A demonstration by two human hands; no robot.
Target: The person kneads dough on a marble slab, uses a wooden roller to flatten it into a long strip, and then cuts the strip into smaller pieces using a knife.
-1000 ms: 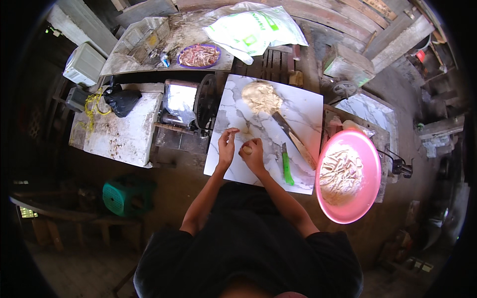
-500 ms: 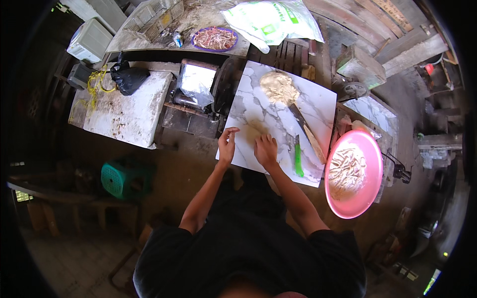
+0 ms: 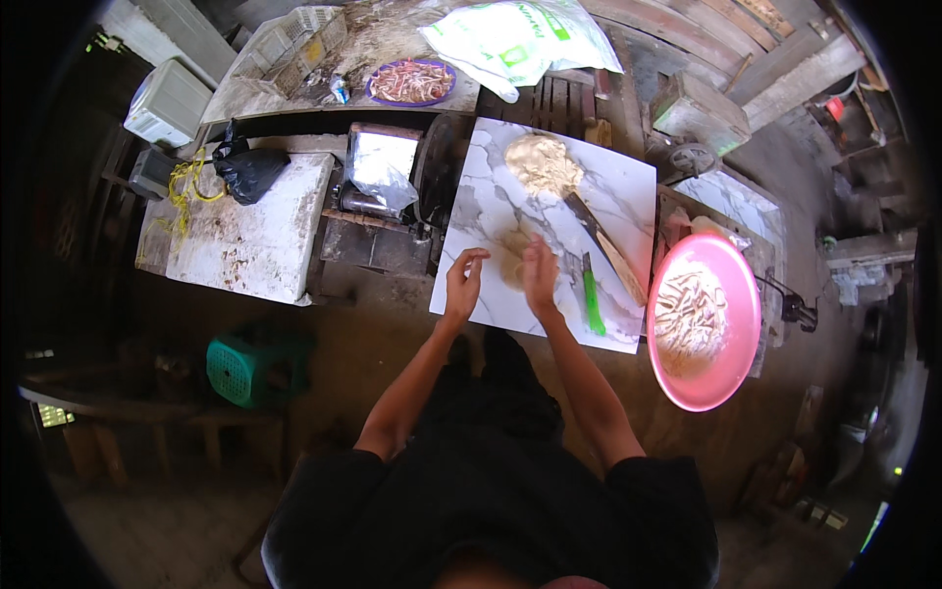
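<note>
My left hand (image 3: pixel 465 282) hovers at the near left edge of a white marble-patterned board (image 3: pixel 481 211), its fingers apart and holding nothing. Just right of it, my right hand (image 3: pixel 539 275) is turned edge-on with its fingers stretched out, slightly blurred. A tan, floury patch (image 3: pixel 511 241) lies on the board between and beyond my hands. A lump of pale dough (image 3: pixel 543 165) rests toward the far side. From the dough a long wooden piece, dark at its far end (image 3: pixel 610 250), slants to the near right. Beside it lies a green-handled knife (image 3: pixel 593 299).
A pink basin (image 3: pixel 734 339) with floured strips stands right of the board. To the left are a hand-cranked roller machine (image 3: pixel 378 167), a black plastic bag (image 3: pixel 257 175) and a green stool (image 3: pixel 232 371). Behind lie a purple-rimmed plate (image 3: pixel 453 86) of reddish strips and a white sack (image 3: pixel 520 44).
My right hand has lifted from lying palm-down over the board and turned edge-on, shifting slightly right and away from me. My left hand has moved slightly right. The whole view has shifted a little.
</note>
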